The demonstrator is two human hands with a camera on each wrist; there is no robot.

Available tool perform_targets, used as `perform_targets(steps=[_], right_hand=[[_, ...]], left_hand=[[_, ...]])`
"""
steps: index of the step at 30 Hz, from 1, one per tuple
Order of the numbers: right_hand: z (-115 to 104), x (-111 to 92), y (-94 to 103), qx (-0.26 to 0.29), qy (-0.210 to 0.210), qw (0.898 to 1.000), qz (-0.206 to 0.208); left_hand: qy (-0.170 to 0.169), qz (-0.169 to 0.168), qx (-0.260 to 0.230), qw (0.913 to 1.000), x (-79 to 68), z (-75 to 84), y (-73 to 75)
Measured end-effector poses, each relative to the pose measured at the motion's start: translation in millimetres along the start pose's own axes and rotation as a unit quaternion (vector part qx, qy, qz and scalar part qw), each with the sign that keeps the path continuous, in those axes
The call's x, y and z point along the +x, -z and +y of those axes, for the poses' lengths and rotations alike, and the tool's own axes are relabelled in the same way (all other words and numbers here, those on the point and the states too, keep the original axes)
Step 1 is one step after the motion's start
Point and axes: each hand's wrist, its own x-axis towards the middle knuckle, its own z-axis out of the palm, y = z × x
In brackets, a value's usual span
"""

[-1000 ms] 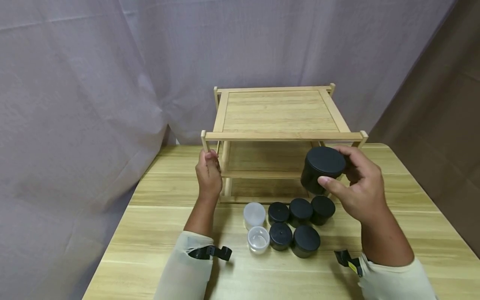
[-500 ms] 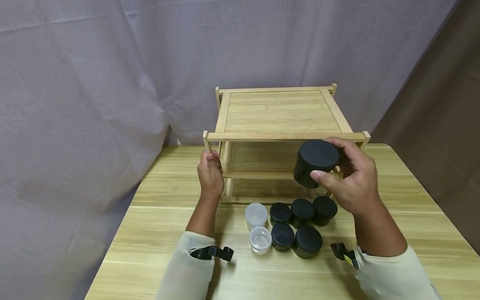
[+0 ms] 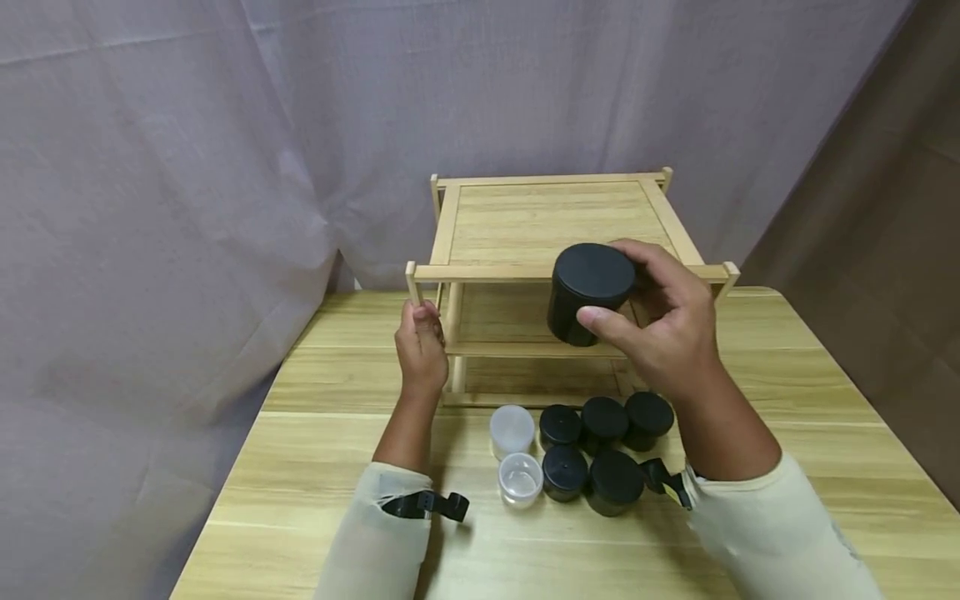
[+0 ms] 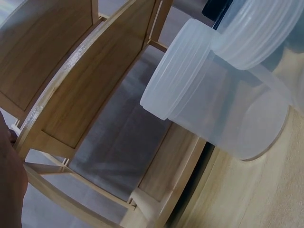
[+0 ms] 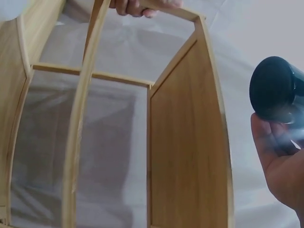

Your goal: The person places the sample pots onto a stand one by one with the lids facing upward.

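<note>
A three-level wooden shelf rack (image 3: 555,221) stands on the table. My left hand (image 3: 422,346) grips its front left post just under the top rail. In my right hand (image 3: 667,321) is a black lidded jar (image 3: 588,292), pinched between the thumb and fingers, lid upward. The jar overlaps the front rail of the top shelf in the head view, and in the right wrist view the dark jar (image 5: 273,88) shows at the right edge. Below the rack's front sit several black lidded jars (image 3: 615,479) in two rows.
Left of the black jars stand two clear plastic jars, a frosted-lidded jar (image 3: 512,431) and a clear jar (image 3: 520,479). The wooden table (image 3: 300,467) extends around the rack, with a grey cloth (image 3: 187,208) hanging behind and to the left.
My right hand has carried the black jar left and upward, from the rack's right front post toward the middle of its front. The left hand stays on the post.
</note>
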Motion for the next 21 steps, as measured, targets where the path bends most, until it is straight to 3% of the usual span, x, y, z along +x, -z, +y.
perform_targets(steps=[7,15,21], right_hand=[[-3.8,19.7,-14.9,-0.066,-0.05,0.996,-0.015],[-3.4,38.2,-21.7,-0.063,-0.114,0.991,-0.043],[5.5,46.9,-28.7,-0.086,-0.136,0.984,-0.069]], left_hand=[[-0.001,0.002,-0.005,1.0,0.7,-0.9,2.5],[0.002,-0.001,-0.003,1.0,-0.4,-2.2,-2.5],[-0.007,-0.013,-0.019,0.9997,2.7,-2.8,-8.5]])
